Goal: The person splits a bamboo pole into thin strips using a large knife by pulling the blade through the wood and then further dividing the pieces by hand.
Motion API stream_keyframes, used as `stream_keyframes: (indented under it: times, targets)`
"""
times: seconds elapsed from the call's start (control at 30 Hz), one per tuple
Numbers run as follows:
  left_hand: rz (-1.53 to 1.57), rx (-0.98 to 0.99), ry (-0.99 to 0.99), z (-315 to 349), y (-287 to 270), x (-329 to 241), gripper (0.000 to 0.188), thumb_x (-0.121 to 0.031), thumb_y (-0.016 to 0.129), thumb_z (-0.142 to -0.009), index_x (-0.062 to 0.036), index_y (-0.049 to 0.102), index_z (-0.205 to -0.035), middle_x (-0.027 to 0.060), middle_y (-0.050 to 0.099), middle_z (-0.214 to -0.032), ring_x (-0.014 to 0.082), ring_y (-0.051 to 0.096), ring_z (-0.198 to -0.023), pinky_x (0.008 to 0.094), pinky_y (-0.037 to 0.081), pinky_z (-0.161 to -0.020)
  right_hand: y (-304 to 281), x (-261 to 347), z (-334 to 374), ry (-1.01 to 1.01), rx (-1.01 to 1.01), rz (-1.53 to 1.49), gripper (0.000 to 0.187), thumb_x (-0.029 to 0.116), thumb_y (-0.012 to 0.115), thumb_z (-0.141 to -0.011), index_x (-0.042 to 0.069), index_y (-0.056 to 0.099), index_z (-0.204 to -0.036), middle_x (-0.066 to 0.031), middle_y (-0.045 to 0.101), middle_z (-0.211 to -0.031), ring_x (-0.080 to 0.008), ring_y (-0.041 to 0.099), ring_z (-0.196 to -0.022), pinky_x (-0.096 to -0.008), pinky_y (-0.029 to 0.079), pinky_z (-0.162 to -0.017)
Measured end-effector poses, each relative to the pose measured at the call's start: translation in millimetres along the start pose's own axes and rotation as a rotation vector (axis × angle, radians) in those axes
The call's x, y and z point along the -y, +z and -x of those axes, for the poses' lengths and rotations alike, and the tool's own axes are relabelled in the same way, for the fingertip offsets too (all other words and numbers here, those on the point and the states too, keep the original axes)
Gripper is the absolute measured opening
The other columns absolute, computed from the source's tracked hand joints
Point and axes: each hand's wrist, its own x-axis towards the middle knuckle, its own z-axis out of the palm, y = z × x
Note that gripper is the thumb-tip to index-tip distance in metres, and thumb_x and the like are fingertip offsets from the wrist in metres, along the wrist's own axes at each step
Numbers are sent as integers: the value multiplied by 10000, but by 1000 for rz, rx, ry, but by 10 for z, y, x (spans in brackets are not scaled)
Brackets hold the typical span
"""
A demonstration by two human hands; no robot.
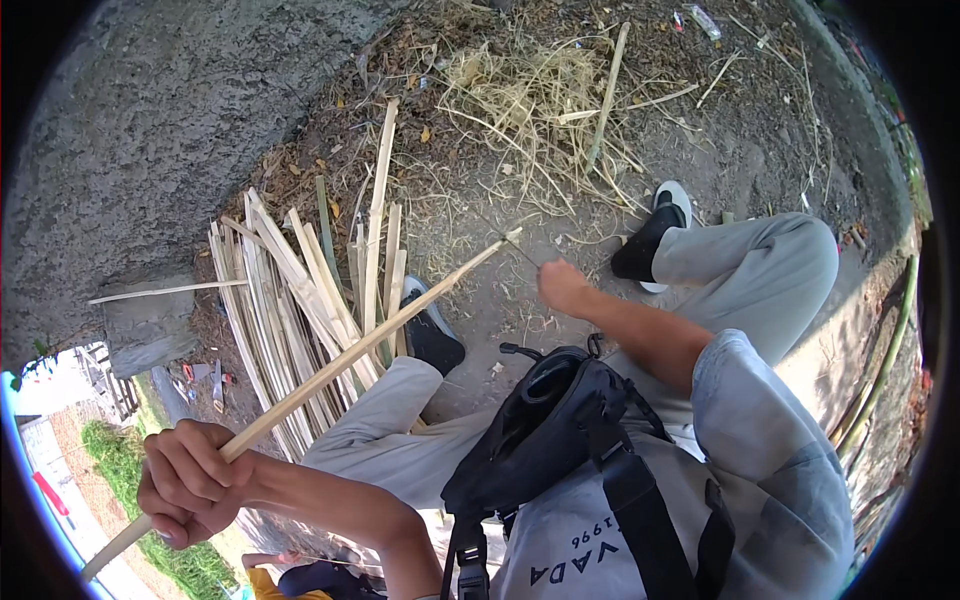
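My left hand (190, 482) is closed around a long pale bamboo strip (370, 338) that runs up and right from the lower left to a tip near the middle of the view. My right hand (563, 287) is closed on a thin dark blade or rod (515, 250) that meets the strip's far tip. Both arms reach out over my knees in grey trousers. A black bag (555, 430) hangs on my chest below the hands.
A pile of split bamboo strips (290, 300) lies on the dirt beside my left shoe (430, 335). Dry shavings and straw (520, 95) lie further out. A concrete wall (150, 130) stands at left. My right shoe (655, 235) rests on the ground.
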Motion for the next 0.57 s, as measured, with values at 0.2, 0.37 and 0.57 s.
stream_keyframes:
  times: [0.2, 0.37, 0.57]
  targets:
    - [-120, -58, -2, 70, 21, -15, 406, -24, 566, -774, -147, 295, -498, -20, 353, -351, 38, 265, -246, 189, 220, -230, -146, 356, -18, -85, 84, 70, 289, 227, 501, -889, -23, 645, -910, -284, 642, -844, -452, 638, -808, -509, 527, -744]
    - [-101, 4, -26, 4, 140, -23, 412, -28, 564, -779, -150, 289, -497, -22, 347, -354, 37, 262, -246, 187, 224, -238, -207, 344, 99, -40, 71, 28, 309, 231, 498, -894, -25, 651, -971, -273, 650, -900, -418, 651, -862, -486, 527, -796]
    - [-179, -13, -40, 34, 60, 24, 411, -56, 533, -813, -143, 285, -497, -14, 368, -353, 37, 277, -245, 204, 283, -236, 154, -386, -188, 195, 186, 114, 417, 351, 708, -770, 27, 669, -1031, -195, 650, -1094, -415, 615, -1030, -487, 502, -887]
